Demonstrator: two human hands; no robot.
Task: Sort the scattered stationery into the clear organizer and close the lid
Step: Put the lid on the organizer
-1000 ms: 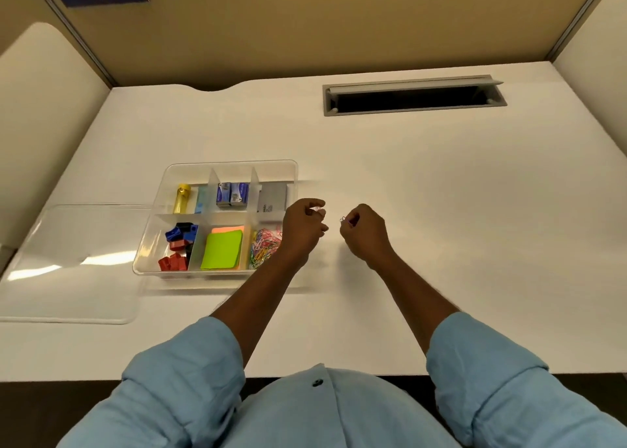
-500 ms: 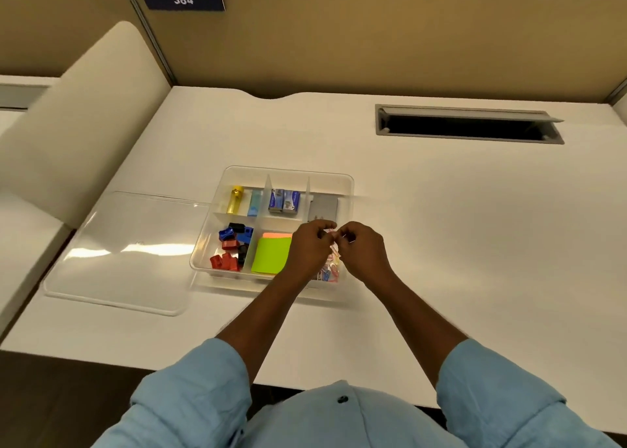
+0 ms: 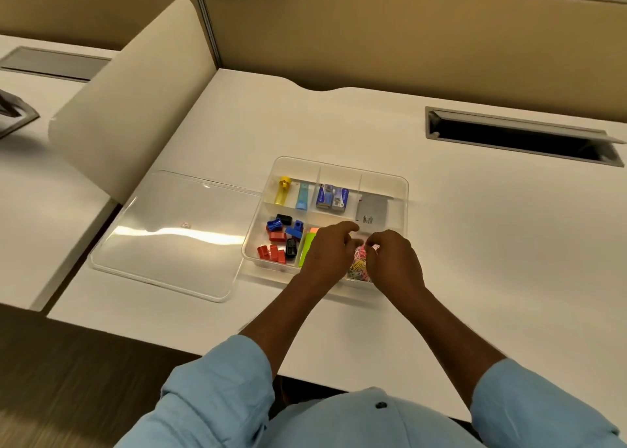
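Note:
The clear organizer (image 3: 339,166) sits mid-desk, and its lid (image 3: 176,233) lies flat on the desk just to its left. The compartments hold a yellow item (image 3: 283,190), staple boxes (image 3: 332,198), a grey card box (image 3: 371,211), red, blue and black sharpeners (image 3: 280,240), and green sticky notes (image 3: 305,249). Both hands hover over the front right compartment of coloured paper clips (image 3: 358,268). My right hand (image 3: 395,262) pinches a small pale clip at its fingertips. My left hand (image 3: 327,252) has bent fingers that hide what is under them.
A grey cable slot (image 3: 519,138) is sunk into the desk at the back right. A beige divider panel (image 3: 135,98) stands along the left side, with a neighbouring desk beyond it. A tan partition wall runs behind. The desk's front edge is near my body.
Both hands moved left from the bare desk beside the organizer to over the paper clip compartment. The camera view swung left.

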